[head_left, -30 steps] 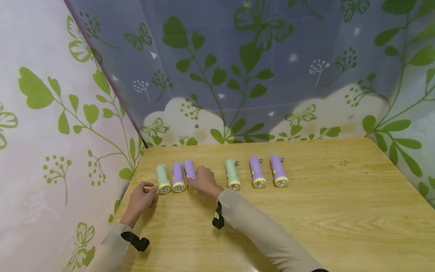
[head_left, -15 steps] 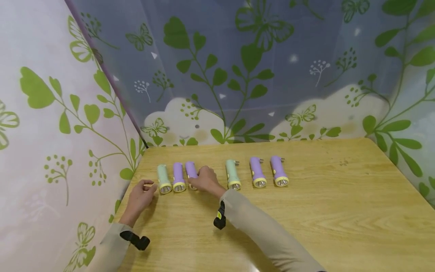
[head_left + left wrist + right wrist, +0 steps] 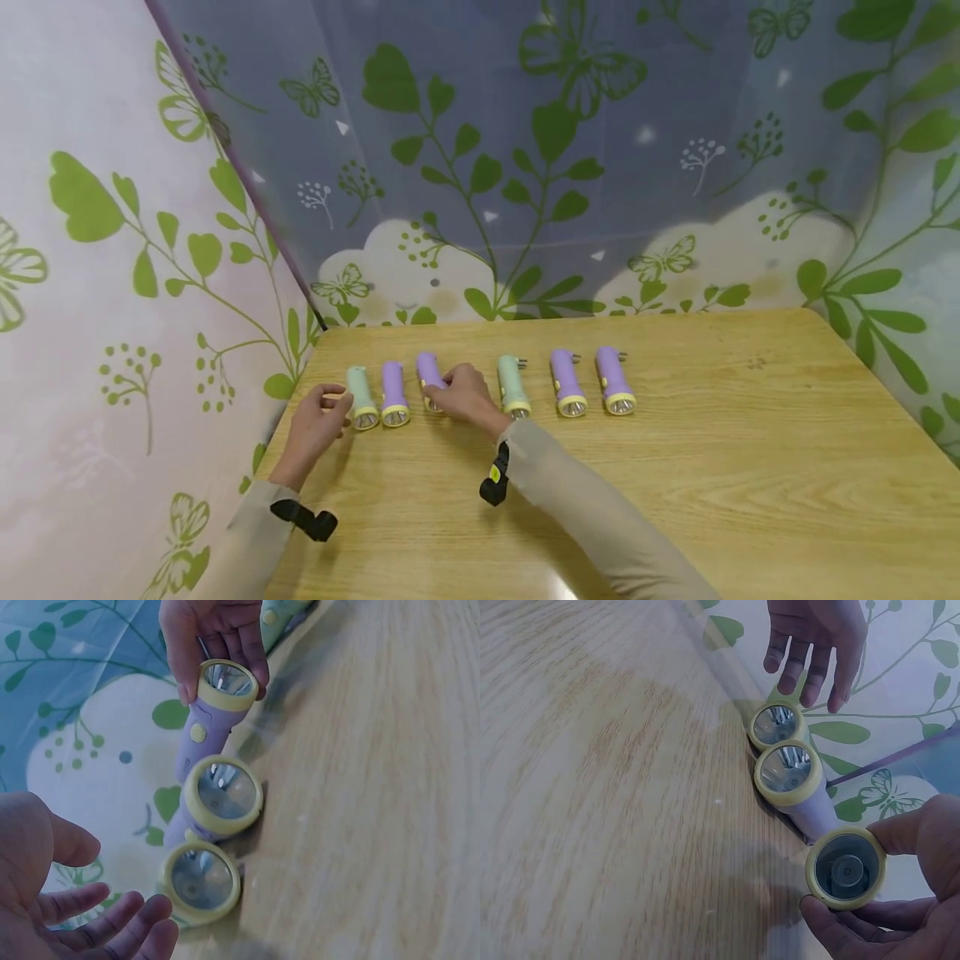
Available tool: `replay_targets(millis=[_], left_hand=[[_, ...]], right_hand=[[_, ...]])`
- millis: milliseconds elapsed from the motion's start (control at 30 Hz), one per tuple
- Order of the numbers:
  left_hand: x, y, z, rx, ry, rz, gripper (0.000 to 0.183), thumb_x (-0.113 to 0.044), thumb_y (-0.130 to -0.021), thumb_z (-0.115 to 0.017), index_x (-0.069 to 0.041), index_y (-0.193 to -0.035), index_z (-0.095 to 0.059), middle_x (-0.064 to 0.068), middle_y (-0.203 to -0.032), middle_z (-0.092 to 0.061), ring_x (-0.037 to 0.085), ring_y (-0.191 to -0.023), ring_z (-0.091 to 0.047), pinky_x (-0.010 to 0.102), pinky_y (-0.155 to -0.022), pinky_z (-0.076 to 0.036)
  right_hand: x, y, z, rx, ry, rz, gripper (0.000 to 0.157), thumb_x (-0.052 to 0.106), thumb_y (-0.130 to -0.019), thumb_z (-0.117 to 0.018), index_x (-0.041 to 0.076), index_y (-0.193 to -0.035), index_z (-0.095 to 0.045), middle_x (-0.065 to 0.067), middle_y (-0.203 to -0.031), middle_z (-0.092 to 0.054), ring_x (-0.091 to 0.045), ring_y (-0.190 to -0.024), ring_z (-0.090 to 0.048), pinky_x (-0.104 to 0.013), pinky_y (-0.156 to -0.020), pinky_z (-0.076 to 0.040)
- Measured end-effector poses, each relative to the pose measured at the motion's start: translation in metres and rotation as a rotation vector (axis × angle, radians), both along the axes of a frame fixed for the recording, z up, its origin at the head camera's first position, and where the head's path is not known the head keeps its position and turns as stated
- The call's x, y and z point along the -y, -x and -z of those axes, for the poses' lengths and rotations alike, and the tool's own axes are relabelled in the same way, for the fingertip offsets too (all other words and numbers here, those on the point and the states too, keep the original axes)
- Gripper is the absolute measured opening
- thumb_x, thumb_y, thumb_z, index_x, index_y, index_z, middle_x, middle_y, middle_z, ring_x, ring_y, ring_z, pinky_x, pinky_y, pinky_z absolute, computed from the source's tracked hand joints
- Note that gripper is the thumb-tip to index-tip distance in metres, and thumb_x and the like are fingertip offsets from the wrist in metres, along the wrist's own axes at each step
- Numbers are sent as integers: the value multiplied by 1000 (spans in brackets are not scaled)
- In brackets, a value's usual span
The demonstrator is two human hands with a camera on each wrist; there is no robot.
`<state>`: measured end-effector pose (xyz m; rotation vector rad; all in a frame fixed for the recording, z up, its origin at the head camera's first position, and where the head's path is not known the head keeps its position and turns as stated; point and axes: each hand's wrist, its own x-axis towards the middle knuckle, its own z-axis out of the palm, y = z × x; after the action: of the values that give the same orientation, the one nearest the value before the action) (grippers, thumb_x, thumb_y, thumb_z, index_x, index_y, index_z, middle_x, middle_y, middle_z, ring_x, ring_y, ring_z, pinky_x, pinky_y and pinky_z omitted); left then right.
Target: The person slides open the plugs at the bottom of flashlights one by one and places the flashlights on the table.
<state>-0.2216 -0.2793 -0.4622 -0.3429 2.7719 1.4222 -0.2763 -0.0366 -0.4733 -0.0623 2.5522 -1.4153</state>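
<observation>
My right hand (image 3: pixel 467 396) pinches a purple flashlight (image 3: pixel 428 367) by its yellow head, thumb on one side and fingers on the other, as the right wrist view shows. Its lens (image 3: pixel 847 871) faces that camera. To its left lie another purple flashlight (image 3: pixel 393 383) and a mint-green flashlight (image 3: pixel 359 388), lenses toward me. Beside the green one, my left hand (image 3: pixel 318 425) has its fingers relaxed and holds nothing. In the left wrist view, the left hand's spread fingers (image 3: pixel 112 919) come right up to the green flashlight's yellow rim (image 3: pixel 169 900).
Farther right on the wooden table (image 3: pixel 712 483) lie a green flashlight (image 3: pixel 511 382) and two purple ones (image 3: pixel 566 379), prongs sticking out near their back ends. A patterned cloth (image 3: pixel 480 192) hangs behind the table, and another (image 3: pixel 135 350) stands along its left edge.
My right hand has shifted slightly right with the purple flashlight, widening the gap to the purple one beside it. The left hand stays almost where it was.
</observation>
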Motion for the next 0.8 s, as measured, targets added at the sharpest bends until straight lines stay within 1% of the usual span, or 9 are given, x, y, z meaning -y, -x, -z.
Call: replay_targets(millis=[133,267,367,533,700,800], left_hand=[[-6,3,-5,-12,-8,6,47,-33,-105,-54,-3,-140,-50,24,-121,-62,29,-91,-74,39,-74,-61],[-12,7,-9,-16,-13,8,46,-33,-104,-54,-4,-140,-51,23,-120,-62,29,-92,-73,39,-75,-61],[-18,10,-11,-25,-30,16,45,-33,-104,-55,-5,-139,-51,22,-120,-62,31,-93,-73,38,-74,-60],[-30,15,-16,-35,-60,29,42,-33,-105,-54,-6,-138,-52,23,-121,-61,32,-94,-72,37,-72,-59],[-44,22,-20,-27,-91,47,44,-32,-105,-54,-6,-140,-51,21,-121,-61,36,-99,-71,39,-76,-60],[-51,26,-21,-34,-103,51,43,-32,-105,-55,-7,-140,-51,21,-121,-62,35,-100,-71,41,-78,-61]], right_hand=[[-3,-1,-2,-13,16,3,29,33,-90,-75,5,-82,-76,-2,-69,-66,-11,-56,-51,-23,-50,-41],[-6,-4,-6,-26,35,6,31,32,-91,-75,2,-95,-76,-5,-76,-69,-12,-59,-54,-23,-51,-43],[-8,-5,-8,-35,36,11,33,33,-91,-75,1,-98,-76,-5,-77,-69,-12,-59,-54,-23,-51,-44],[-11,-5,-9,-65,40,10,32,33,-91,-74,2,-97,-77,-5,-77,-69,-11,-59,-54,-22,-51,-44],[-17,-7,-15,-92,77,10,31,30,-92,-73,1,-102,-76,-10,-88,-73,-13,-66,-57,-23,-56,-46],[-21,-8,-20,-100,105,10,35,30,-92,-74,-1,-109,-74,-14,-97,-74,-14,-71,-61,-23,-59,-48]])
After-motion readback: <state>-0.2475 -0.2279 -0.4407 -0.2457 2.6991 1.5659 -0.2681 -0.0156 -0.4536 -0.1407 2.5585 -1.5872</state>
